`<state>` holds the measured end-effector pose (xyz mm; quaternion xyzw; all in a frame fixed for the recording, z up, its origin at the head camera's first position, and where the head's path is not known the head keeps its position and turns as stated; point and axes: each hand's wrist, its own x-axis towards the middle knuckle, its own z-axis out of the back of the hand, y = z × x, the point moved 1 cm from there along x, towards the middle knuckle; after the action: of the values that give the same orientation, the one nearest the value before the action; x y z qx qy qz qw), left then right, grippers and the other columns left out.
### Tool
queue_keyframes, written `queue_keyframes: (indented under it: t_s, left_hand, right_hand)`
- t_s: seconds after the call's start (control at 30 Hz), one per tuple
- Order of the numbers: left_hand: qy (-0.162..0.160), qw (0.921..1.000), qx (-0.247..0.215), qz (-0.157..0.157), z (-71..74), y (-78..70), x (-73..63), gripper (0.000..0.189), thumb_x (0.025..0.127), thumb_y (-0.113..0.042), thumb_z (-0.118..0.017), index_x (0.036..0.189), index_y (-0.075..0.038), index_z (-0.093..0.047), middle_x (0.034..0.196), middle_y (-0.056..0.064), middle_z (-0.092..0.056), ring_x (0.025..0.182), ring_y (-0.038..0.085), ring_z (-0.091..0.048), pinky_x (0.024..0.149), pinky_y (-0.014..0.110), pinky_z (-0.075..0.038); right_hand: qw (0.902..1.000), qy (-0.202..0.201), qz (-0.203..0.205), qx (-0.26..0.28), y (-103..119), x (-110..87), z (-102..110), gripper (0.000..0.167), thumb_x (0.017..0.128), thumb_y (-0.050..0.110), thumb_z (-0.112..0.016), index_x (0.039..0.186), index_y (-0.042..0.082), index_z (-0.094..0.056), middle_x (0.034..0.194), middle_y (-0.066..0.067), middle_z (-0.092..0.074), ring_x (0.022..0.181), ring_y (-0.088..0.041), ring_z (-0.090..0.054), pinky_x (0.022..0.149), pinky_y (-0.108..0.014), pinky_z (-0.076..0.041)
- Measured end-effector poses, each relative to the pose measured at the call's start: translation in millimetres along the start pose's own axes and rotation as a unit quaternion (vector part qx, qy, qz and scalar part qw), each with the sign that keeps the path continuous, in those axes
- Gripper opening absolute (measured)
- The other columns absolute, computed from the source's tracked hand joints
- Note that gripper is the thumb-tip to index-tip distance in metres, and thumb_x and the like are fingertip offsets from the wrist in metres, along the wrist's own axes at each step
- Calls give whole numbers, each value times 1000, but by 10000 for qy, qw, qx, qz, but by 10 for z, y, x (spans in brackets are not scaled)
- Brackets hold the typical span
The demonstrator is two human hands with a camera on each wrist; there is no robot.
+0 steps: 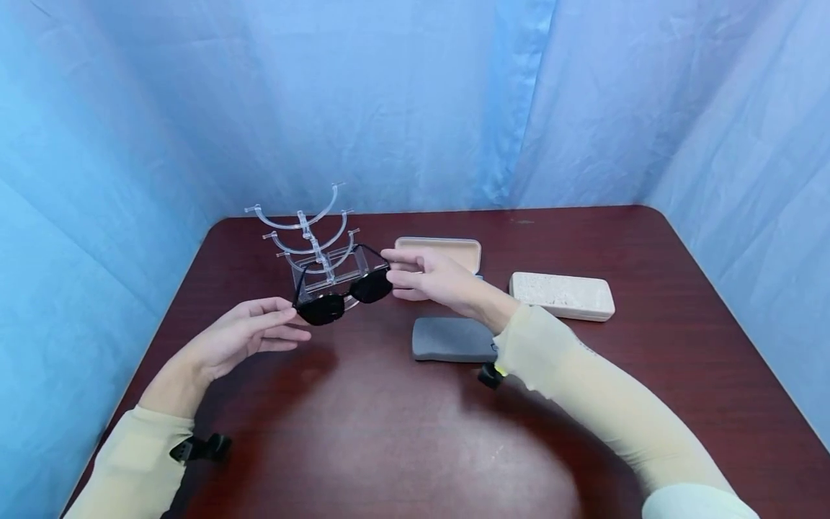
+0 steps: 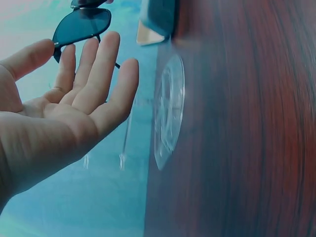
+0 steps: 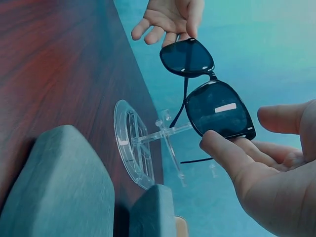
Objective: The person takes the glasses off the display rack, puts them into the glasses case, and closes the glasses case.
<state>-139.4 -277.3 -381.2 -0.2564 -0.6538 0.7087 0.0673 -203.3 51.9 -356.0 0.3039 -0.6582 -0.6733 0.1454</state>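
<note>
A pair of black sunglasses (image 1: pixel 323 310) is held up by both hands, its unfolded temples pointing toward the clear glasses stand (image 1: pixel 314 244). The left hand (image 1: pixel 243 335) pinches one end of the frame between thumb and forefinger, the other fingers spread. At the opposite end, the right hand (image 1: pixel 437 280) holds the frame by its hinge corner; its thumb and fingers lie around that corner in the right wrist view. Three curved, see-through bars rise one above another on the stand. Whether the temples touch the stand cannot be told.
An open glasses case (image 1: pixel 447 249) with a beige lining lies behind the right hand. A grey case (image 1: pixel 450 340) sits below the right wrist, partly covered by the sleeve. Farther right is a closed cream patterned case (image 1: pixel 561 294). Blue curtains (image 1: pixel 389 108) surround the dark wooden table (image 1: pixel 402 432).
</note>
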Motion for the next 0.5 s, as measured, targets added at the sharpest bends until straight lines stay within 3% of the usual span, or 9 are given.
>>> queue_keyframes:
  t_s: [0.27, 0.5]
  left_hand:
    - [569, 9979, 253, -176, -263, -140, 16, 26, 105, -17, -58, 116, 7, -54, 119, 17, -69, 111, 35, -69, 98, 41, -54]
    - [597, 9967, 526, -168, -432, -336, 271, 26, 103, -20, -61, 114, 3, -53, 121, 19, -67, 112, 37, -68, 98, 42, -54]
  right_hand:
    - [9980, -183, 481, -365, -2, -433, 105, 56, 105, 7, -55, 157, 10, -37, 153, -13, -44, 129, -26, -57, 103, -38, -49]
    - [9923, -629, 1062, -132, 7, -628, 308, 54, 102, 13, -63, 153, 7, -45, 152, -9, -48, 125, -26, -61, 99, -40, -52]
